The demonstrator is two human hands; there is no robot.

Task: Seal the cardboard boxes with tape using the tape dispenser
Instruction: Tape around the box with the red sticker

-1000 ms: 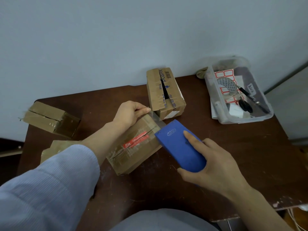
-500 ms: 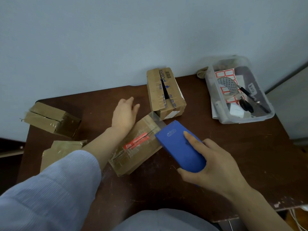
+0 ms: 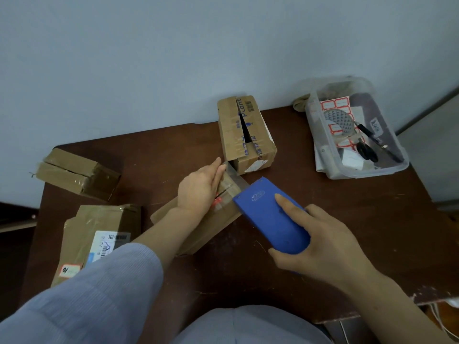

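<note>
Head view, wide angle, looking down on the bench.

Dark wooden table (image 3: pixel 323 194) carries four cardboard boxes. One sits at the far left edge (image 3: pixel 74 173) and one near left with a shipping label (image 3: pixel 82 227). A third stands at the back (image 3: pixel 260 137), its top seam gaping and untaped. The working box (image 3: pixel 213 227) lies diagonally at centre. A clear plastic bin (image 3: pixel 367 170) of labels and scissors sits far right, well apart from the work.

Blue tape dispenser (image 3: pixel 270 214) lies at the working box's right edge, mouth toward the box. Right hand (image 3: pixel 320 242) wraps it from behind, index finger laid along the top.

Left hand (image 3: pixel 198 192) lies flat on the working box, fingers straight, pressing near its far end. Clear tape strip (image 3: pixel 234 178) runs taut from beside those fingers to the dispenser mouth.

Step in hand, by my reading: the strip's end is anchored and the run along the seam not yet laid. The next move likely calls for drawing the dispenser along the seam under steady tension while the flat hand holds the box, then tearing off. Risk is the tape wrinkling if the box slides.
</note>
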